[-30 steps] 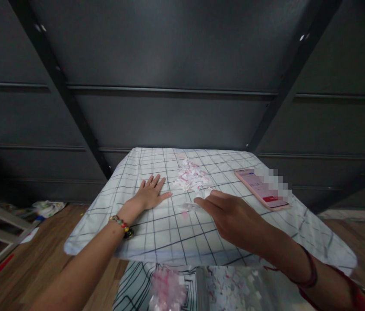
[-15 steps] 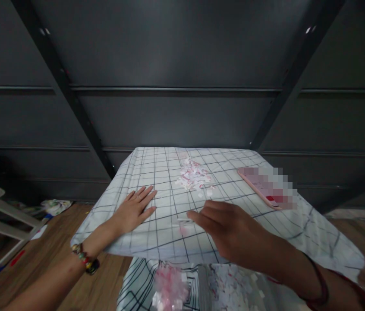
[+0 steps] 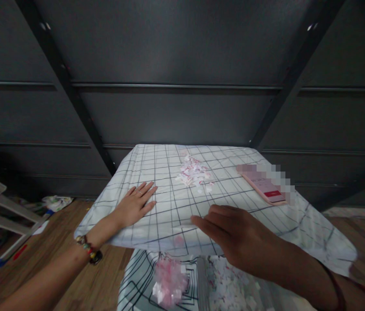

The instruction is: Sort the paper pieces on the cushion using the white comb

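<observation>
Closest to me, below the front edge of the tabletop, a pale cloth with dark angular lines (image 3: pixel 132 283) carries a crumpled bundle of pink, see-through plastic (image 3: pixel 169 280). Just right of it sits a clear plastic holder full of tiny paper bits (image 3: pixel 229 285); whether bag or box, I cannot tell.

The right forearm, ringed by a dark red cord (image 3: pixel 335 283), reaches in across the front edge. The right hand (image 3: pixel 234 235) hangs low, back up, index finger pointing inward and the other fingers curled. Its grip looks narrow, but I cannot tell whether anything is pinched there. A blurred pink spot (image 3: pixel 178 240) shows near its fingertip, toward the front edge.

The left hand (image 3: pixel 133 208) lies flat, palm down with fingers spread, its grip wide and holding nothing; a bracelet of coloured beads (image 3: pixel 89 251) circles the wrist. Under both hands the tabletop (image 3: pixel 166 211) wears white cloth with a thin dark grid, and a stretch of that grid separates them.

Farther in, a loose heap of small white and pink paper scraps (image 3: pixel 193 170) lies mid-tabletop, well apart from the pink-edged phone (image 3: pixel 262 185) on the right. The far edge runs up near a dark grey panelled wall (image 3: pixel 172 116).
</observation>
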`<state>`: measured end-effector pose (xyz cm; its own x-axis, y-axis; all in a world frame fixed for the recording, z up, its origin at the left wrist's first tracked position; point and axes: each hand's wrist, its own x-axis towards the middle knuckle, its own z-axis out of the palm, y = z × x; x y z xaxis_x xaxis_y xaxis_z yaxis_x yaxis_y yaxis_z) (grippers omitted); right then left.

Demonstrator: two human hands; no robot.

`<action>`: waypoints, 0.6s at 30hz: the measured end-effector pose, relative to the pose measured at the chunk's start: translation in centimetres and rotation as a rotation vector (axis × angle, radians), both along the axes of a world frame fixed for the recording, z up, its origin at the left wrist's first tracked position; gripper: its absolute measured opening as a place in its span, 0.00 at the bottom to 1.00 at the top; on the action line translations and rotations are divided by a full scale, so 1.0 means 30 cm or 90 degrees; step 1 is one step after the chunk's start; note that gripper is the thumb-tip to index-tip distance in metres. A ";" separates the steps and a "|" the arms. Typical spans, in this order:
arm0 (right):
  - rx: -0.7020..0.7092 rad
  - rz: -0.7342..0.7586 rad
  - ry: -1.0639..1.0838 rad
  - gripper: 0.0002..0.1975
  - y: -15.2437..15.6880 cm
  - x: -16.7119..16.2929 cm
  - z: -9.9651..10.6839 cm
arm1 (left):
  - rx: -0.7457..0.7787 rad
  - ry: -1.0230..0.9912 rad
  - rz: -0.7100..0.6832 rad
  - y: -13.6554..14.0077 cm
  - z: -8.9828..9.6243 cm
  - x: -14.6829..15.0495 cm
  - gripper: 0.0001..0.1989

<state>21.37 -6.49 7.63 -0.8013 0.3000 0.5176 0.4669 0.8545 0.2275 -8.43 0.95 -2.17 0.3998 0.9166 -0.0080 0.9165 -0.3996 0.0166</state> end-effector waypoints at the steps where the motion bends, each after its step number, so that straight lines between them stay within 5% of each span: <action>1: 0.003 0.007 0.005 0.18 -0.012 0.002 -0.001 | -0.002 0.001 0.000 0.000 0.000 -0.001 0.29; 18: 0.003 0.015 -0.025 0.20 -0.016 0.032 0.002 | 0.003 0.017 0.001 -0.007 0.007 0.007 0.29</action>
<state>22.33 -6.97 7.71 -0.8282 0.2776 0.4869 0.4367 0.8642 0.2501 -8.20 0.75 -1.96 0.3976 0.9175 -0.0139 0.9174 -0.3977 -0.0096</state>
